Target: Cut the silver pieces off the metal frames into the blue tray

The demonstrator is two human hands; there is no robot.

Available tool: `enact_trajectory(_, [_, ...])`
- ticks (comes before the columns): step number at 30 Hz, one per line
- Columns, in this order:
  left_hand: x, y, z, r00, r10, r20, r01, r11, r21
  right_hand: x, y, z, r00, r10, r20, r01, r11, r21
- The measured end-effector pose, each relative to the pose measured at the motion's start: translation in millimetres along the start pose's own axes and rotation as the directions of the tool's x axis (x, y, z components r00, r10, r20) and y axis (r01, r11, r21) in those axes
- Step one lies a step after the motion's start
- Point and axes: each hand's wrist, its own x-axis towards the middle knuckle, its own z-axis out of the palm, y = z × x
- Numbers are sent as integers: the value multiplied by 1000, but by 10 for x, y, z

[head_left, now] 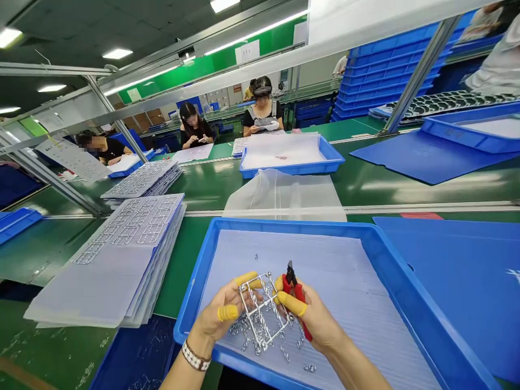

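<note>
green bench [184, 260]: spans the workshop floor, co-workers [197, 132] seated beyond it.
silvery frame [260, 307]: held up over the blue tray [292, 226], between both hands, long axis slanting from far left to near right.
left hand [217, 314]: fingers spread behind the frame's far left corner, thumb standing off it.
right hand [317, 319]: wrapped round red-handled cutters [299, 295], thumb and forefinger seemingly pinching the frame's right side; the closer hand.
cutter tips: point away from the body, beside the frame, not across it.
loose pieces [285, 353]: scattered mostly beneath the frame.
white liner [349, 303]: stretches widest rightward; sheet stack [134, 244] stands left, outside the tray wall.
</note>
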Motion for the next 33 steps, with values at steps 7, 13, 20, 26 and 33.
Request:
enact_trajectory(7, [69,-108,81,997,-13,79,17,998,-56,-17,65,0,999,5,-39,-7,999,-41])
enact_trajectory(13, [28,-108,57,999,3,39,2,992,-123,13,143,48,998,-57,-40,46,968,-246])
enact_trajectory(20, [7,-69,34,998,44,52,-33,980,-196,-94,-36,-67,985,-172,-2,82,479,-874])
enact_trajectory(26, [-21,-182,0,999,38,-19,-41,987,-157,-177,-246,8,988,-101,117,123,50,-991])
enact_trajectory(33, [-54,-212,-22,998,40,-38,-45,985,-166,-147,-322,68,992,-45,118,117,-18,-993])
